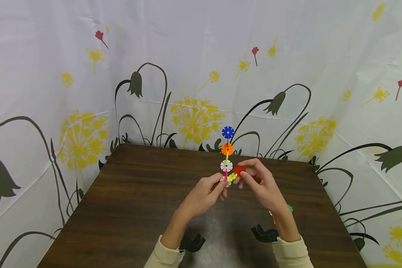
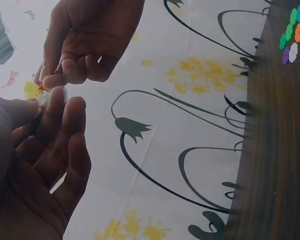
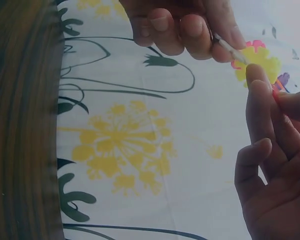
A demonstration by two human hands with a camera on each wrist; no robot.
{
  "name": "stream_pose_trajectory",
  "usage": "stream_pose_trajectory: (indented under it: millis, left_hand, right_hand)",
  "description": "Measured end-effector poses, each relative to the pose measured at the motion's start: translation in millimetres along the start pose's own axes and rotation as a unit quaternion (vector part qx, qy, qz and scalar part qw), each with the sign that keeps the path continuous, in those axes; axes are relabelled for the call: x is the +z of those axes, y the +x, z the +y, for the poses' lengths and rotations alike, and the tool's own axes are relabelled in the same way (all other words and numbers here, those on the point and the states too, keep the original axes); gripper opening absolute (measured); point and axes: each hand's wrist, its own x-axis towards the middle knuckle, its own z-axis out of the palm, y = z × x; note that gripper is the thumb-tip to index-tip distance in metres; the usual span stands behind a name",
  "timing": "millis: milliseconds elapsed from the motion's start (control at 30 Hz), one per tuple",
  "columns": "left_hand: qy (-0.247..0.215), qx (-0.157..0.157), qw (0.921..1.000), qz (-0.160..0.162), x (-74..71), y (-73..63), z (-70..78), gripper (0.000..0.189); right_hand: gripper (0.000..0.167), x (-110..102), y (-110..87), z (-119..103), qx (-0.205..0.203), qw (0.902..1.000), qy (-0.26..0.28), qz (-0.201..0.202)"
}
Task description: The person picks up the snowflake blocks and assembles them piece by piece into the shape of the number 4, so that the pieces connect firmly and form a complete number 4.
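At the left, we see the flowered cloth [image 1: 26,74] behind the dark tabletop [image 1: 120,193]. Next, the left hand [image 1: 202,195] pinches the low white disc [image 1: 227,184], above the tabletop. From it we follow a column upward: a pink disc [image 1: 226,174] edge-on, the upper white disc [image 1: 223,165], a yellow-green disc [image 1: 226,156] edge-on, an orange disc [image 1: 225,150], and a blue disc [image 1: 225,133] on top. Just right of the low one, we find a tilted yellow disc [image 1: 232,177]; we cannot tell whether it joins the red disc [image 1: 240,170] that the right hand [image 1: 262,185] pinches. Farther right, we spot spare discs [image 1: 290,208] on the tabletop, partly behind the right forearm [image 1: 286,219].
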Motion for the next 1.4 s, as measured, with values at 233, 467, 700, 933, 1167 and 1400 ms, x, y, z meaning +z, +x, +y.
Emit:
stream_pose_trajectory:
  millis: [233,467,700,933,1167,1400]
  left_hand:
    - [-0.031,0.003,0.9995,-0.008,-6.1,1.8,2.1,0.018]
    - [-0.054,-0.018,0.9981,-0.024,-10.6,3.0,1.5,0.022]
    - [-0.12,-0.075,0.9883,-0.057,-7.0,3.8,-6.7,0.04]
    - [-0.334,-0.091,0.9379,0.027,11.9,12.6,-4.2,0.048]
    - [-0.325,-0.094,0.935,0.105,18.8,12.3,0.6,0.023]
    - [-0.308,-0.087,0.9437,0.082,17.8,9.3,3.5,0.021]
  right_hand:
    - [0.029,6,2.8,0,-0.033,0.9992,-0.02,0.011]
    - [0.03,15,4.0,1,-0.03,0.9984,-0.039,0.026]
    - [0.033,23,3.0,1,-0.012,0.9923,-0.119,0.031]
    - [0.035,35,4.7,1,-0.013,0.9836,-0.175,0.04]
    - [0.042,10,-11.8,11,0.026,0.9888,-0.14,0.044]
    - [0.031,-50,-64.5,57,0.23,0.9427,-0.241,0.013]
